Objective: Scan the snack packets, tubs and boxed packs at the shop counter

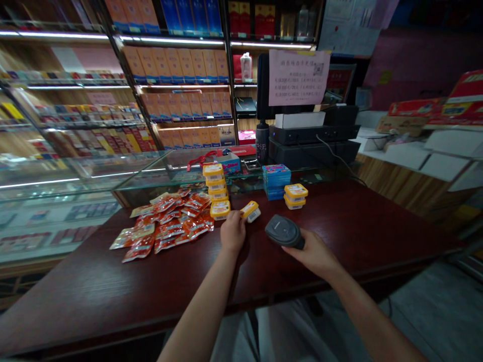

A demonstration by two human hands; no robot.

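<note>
My left hand is closed on the edge of a small yellow-lidded tub, tilted so its barcode side faces me. In my right hand is a dark grey barcode scanner, its head pointing left toward that tub. Just left of the held tub rises a stack of yellow-lidded tubs, with one more tub in front of it. Two stacked tubs stand beyond the scanner. A pile of orange-red snack packets lies to the left of my left hand.
Behind the tubs is a stack of blue packs on the dark wooden counter. A glass display case borders the counter's far side. A black register unit with a pink notice stands behind. White boxes sit at right.
</note>
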